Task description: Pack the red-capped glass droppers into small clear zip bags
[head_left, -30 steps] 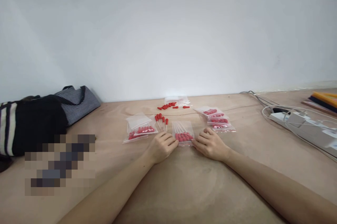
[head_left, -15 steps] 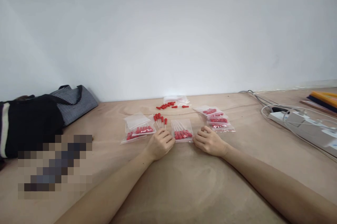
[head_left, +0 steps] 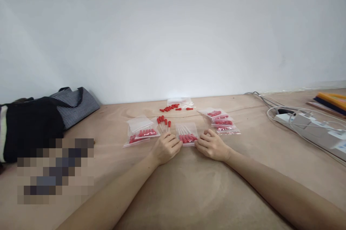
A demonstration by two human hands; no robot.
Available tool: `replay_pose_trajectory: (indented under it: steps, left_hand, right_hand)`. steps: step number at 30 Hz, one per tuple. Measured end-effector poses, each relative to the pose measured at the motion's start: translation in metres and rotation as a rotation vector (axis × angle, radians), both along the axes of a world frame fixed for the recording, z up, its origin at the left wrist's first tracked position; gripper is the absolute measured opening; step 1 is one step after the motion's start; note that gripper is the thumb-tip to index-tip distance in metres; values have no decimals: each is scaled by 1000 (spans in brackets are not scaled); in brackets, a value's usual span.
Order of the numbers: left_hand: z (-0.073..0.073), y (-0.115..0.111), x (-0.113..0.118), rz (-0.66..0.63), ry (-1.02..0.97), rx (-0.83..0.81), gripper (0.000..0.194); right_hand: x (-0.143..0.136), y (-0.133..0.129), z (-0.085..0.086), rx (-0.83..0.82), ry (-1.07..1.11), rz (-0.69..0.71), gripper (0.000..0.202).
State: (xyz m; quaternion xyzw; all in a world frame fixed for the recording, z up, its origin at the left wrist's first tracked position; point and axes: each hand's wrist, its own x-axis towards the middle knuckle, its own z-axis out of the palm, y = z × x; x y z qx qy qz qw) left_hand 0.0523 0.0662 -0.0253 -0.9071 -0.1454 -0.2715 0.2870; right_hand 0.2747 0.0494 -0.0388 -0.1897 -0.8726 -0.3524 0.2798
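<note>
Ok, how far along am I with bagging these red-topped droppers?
Partway, it seems. The overlapping bags on the right and the bags on the left mostly look filled. In hand is the filled middle bag, with the left hand and right hand at its near corners; its seal is unclear. Left over: loose droppers and, probably, the red bulbs behind.

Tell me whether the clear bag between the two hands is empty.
No, the clear bag between the left hand and right hand holds a row of red-tipped sticks.
</note>
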Motion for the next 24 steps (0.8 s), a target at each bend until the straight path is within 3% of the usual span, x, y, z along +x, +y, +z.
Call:
replay_pose_trajectory:
  steps: [11,19,24]
  left_hand:
    - [1,-1,8,-49,4,-2,24]
    - [-6,1,20,-69,-6,-7,28]
    - [-5,0,17,-68,-3,-12,29]
  right_hand:
    - [-10,-2,-3,-17,80,-22,18]
    - [-21,-2,-3,-36,71,1,31]
    - [-17,-5,0,-25,72,-8,28]
